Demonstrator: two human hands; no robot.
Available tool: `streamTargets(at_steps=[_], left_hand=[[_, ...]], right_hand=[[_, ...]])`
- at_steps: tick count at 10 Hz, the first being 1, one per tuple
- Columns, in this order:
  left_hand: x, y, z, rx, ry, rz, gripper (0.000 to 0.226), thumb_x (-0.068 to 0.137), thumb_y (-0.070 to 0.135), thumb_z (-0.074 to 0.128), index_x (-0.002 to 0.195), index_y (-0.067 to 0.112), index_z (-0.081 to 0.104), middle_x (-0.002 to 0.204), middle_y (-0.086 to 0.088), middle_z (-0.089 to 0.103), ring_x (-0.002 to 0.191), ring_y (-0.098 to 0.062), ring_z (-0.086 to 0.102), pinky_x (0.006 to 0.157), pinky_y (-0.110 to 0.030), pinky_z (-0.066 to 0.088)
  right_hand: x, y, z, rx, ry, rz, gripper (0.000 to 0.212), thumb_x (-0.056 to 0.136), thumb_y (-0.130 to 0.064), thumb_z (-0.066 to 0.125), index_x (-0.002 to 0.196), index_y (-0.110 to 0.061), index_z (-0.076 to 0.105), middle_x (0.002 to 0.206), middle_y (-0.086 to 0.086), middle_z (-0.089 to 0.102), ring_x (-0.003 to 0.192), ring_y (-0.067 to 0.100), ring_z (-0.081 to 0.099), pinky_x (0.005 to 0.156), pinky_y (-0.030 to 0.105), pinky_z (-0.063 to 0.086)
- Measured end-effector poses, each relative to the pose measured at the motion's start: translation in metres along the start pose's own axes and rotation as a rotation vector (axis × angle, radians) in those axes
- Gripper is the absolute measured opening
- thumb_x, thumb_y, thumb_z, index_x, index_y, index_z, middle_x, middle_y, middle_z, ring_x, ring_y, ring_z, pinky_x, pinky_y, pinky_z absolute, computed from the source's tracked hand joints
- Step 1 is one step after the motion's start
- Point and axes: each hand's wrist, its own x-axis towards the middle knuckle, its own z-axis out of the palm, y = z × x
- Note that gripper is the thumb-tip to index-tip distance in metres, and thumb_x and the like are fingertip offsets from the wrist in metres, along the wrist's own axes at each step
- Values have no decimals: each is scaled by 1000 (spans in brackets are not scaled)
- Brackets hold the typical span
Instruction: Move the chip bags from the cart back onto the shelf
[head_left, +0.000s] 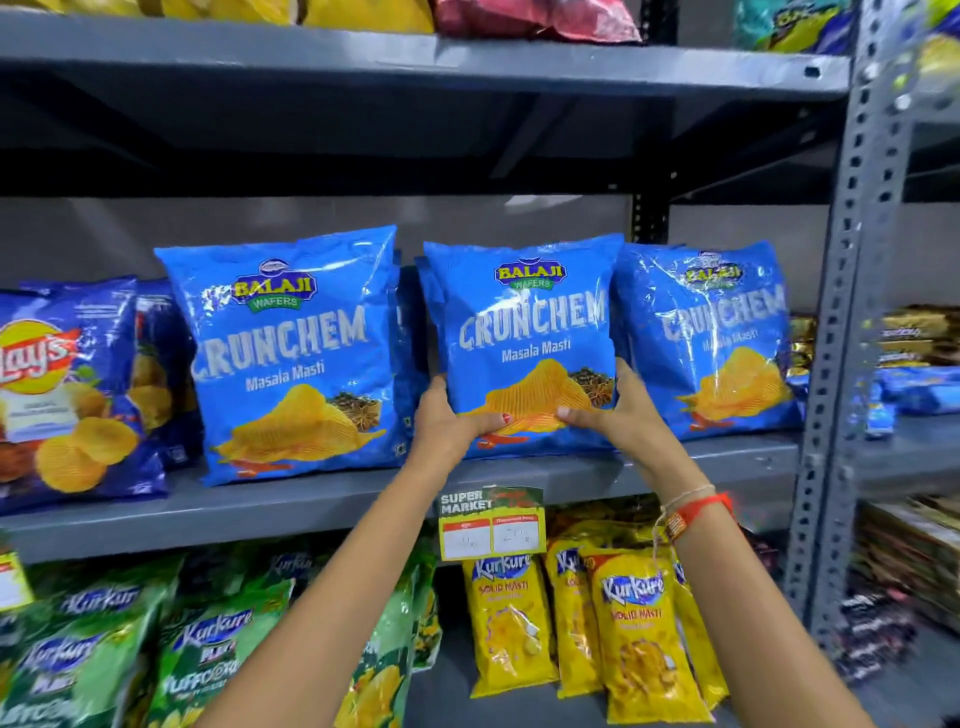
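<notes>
Gripping the glossy blue plastic Crunchem chip bag (524, 338) at its lower corners, left hand (449, 421) and right hand (615, 410) stand it upright on the grey metal shelf (332, 501), label facing out.

head cam, close, facing shelf (363, 499) front-on, slightly downward

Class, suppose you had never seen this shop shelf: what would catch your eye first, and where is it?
Three bright blue Crunchem bags stand along the middle shelf; the left hand and right hand grip the middle bag at its bottom corners. Below right, yellow Kurkure packs stand out.
</notes>
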Motion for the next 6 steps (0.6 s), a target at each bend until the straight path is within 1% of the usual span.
streamTargets(at_steps=[1, 2, 3, 4, 5, 6], left_hand=[[-1, -3, 3, 42, 80, 36, 66, 60, 10, 82, 116, 9, 47, 118, -13, 62, 106, -29, 57, 94, -48, 49], [-1, -6, 5, 61, 114, 9, 77, 59, 14, 83, 124, 9, 42, 123, -13, 59, 110, -30, 55, 96, -49, 47], [-2, -5, 7, 74, 127, 0, 80, 59, 13, 83, 126, 9, 38, 126, -12, 57, 114, -30, 53, 97, -43, 46], [-3, -5, 9, 68, 125, -17, 86, 61, 12, 82, 131, 12, 32, 130, -9, 53, 117, -27, 50, 96, -37, 43], [-13, 0, 7, 63, 158, 34, 95, 61, 20, 82, 137, 16, 25, 140, -7, 44, 127, -25, 43, 104, -39, 39], [-23, 9, 6, 17, 249, 177, 92, 69, 33, 75, 141, 22, 19, 150, -1, 29, 136, -17, 30, 111, -35, 30]], right_hand=[[10, 6, 2, 34, -20, -28, 67, 70, -3, 76, 127, -14, 41, 122, 0, 52, 113, 13, 48, 84, 9, 44], [16, 13, 4, 85, -51, 12, 73, 70, -2, 76, 131, -12, 37, 130, 4, 50, 121, 16, 46, 101, 26, 41], [16, 14, 4, 74, -61, 68, 96, 60, -24, 85, 138, -13, 30, 141, 1, 43, 131, 17, 38, 109, 32, 33], [16, 20, 2, 56, -64, 91, 114, 47, -43, 88, 140, -18, 26, 147, 8, 40, 135, 25, 37, 112, 46, 36], [2, 4, -1, 58, 36, 4, 87, 65, -17, 81, 135, -18, 30, 129, 7, 49, 116, 21, 48, 97, 35, 42], [-12, -23, -15, 241, 274, -152, 68, 71, -13, 77, 124, -28, 38, 124, 3, 49, 115, 19, 49, 98, 33, 41]])
